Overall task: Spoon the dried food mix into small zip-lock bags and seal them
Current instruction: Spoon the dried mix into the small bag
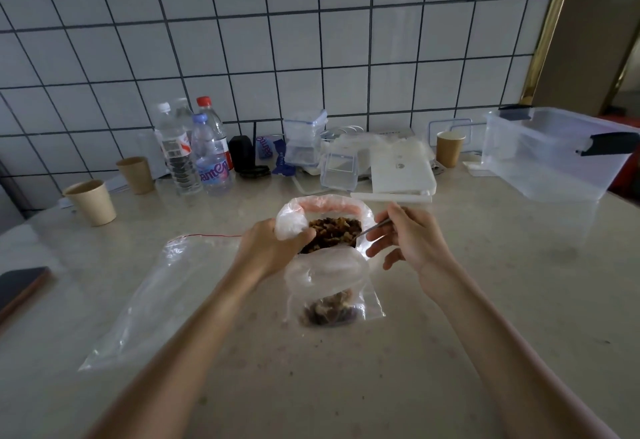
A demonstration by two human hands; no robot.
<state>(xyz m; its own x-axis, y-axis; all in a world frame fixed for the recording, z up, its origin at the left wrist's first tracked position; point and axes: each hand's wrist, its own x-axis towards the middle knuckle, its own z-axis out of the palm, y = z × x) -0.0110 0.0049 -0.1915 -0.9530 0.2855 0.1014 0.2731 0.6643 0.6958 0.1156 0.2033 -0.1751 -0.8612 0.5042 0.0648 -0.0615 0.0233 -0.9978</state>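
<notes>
1. A large plastic bag (329, 217) with its rim rolled down stands at the centre of the surface (450, 300), open at the top and filled with dark brown dried food mix (334, 232).
2. The left hand (273, 248) grips the bag's rim at its 9 o'clock side, fingers curled over the plastic.
3. The right hand (408, 241) pinches the handle of a metal spoon (372, 229) between thumb and fingers, the other fingers loosely spread; the spoon enters the mix from 3 o'clock, its bowl buried.
4. At 6 o'clock of the large bag, touching it, lies a small zip-lock bag (332, 296) with a little of the mix (329, 312) in its bottom; whether its top is closed cannot be told.
5. At 8 o'clock lies a big clear zip-lock bag (156, 296), flat, with a red strip at its top edge.
6. At 3 o'clock, near the surface's edge, stands a clear storage tub (547, 158) with dark clips, nothing visible inside.
7. At 12 o'clock are a small clear box (338, 170) and stacked lidded containers (303, 140); their contents are unclear.
8. At 10 to 11 o'clock stand water bottles (194, 154) and two paper cups (91, 201); a third paper cup (449, 148) stands at 1 o'clock.
9. A phone (20, 288) lies at 9 o'clock, at the far left edge.
</notes>
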